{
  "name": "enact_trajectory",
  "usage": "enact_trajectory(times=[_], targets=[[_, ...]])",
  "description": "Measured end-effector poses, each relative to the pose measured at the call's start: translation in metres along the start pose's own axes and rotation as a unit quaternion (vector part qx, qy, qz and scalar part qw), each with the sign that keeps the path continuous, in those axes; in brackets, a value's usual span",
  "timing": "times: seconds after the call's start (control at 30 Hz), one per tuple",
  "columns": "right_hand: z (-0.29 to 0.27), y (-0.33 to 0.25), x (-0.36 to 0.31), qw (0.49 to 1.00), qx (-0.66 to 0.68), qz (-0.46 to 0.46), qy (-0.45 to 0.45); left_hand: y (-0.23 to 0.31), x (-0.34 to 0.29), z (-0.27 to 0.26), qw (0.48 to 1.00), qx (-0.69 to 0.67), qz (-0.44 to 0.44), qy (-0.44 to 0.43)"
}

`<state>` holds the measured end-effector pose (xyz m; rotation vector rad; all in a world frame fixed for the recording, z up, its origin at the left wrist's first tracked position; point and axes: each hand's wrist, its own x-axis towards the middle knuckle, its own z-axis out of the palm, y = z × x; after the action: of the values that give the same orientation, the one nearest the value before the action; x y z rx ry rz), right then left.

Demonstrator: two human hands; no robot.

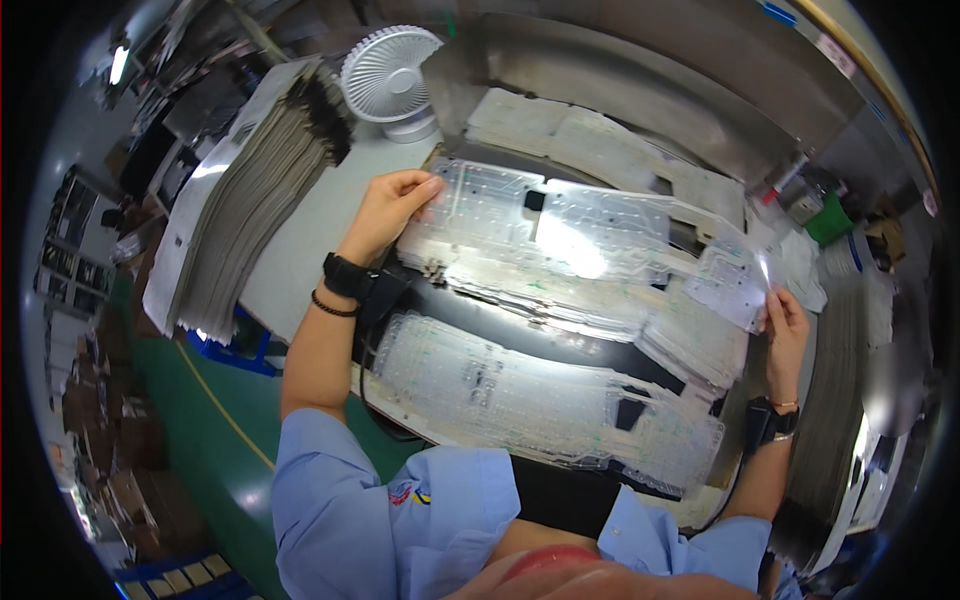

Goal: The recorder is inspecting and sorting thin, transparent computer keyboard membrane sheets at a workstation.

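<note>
Stretched between both hands is a thin, clear plastic circuit sheet (490,205) with fine printed lines and cut-out holes, strongly reflecting light at its middle. My left hand (390,208) pinches its left end between thumb and fingers. At the lower right corner, my right hand (786,330) grips the other end. Beneath the held sheet lies a stack of similar sheets (540,305), partly covered by it. Nearer to me is another pile of clear sheets (520,390) with green marks. A whitish stack (580,135) lies on the far side.
A white fan (390,80) stands at the back left, beside a tall bundle of grey sheets (245,200). More stacked sheets (835,400) rise at the right. Behind them are a green container (827,220), a white cloth (800,265) and a red-ended marker (785,180). A metal panel (640,80) borders the back.
</note>
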<state>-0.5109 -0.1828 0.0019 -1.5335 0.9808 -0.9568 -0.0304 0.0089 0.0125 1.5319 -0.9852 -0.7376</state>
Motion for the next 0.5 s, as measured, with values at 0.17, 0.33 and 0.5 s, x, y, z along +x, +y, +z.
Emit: enact_trajectory(times=[0.17, 0.33, 0.5], targets=[[-0.001, 0.01, 0.004, 0.998, 0.035, -0.015, 0.049, 0.002, -0.003, 0.001, 0.997, -0.067, -0.043, -0.023], [-0.005, 0.016, 0.006, 0.998, 0.049, -0.011, 0.049, 0.006, -0.002, 0.006, 0.994, -0.084, -0.039, -0.057], [0.003, 0.012, 0.006, 0.998, 0.028, -0.024, 0.057, 0.011, -0.004, 0.005, 0.999, -0.018, -0.003, -0.049]])
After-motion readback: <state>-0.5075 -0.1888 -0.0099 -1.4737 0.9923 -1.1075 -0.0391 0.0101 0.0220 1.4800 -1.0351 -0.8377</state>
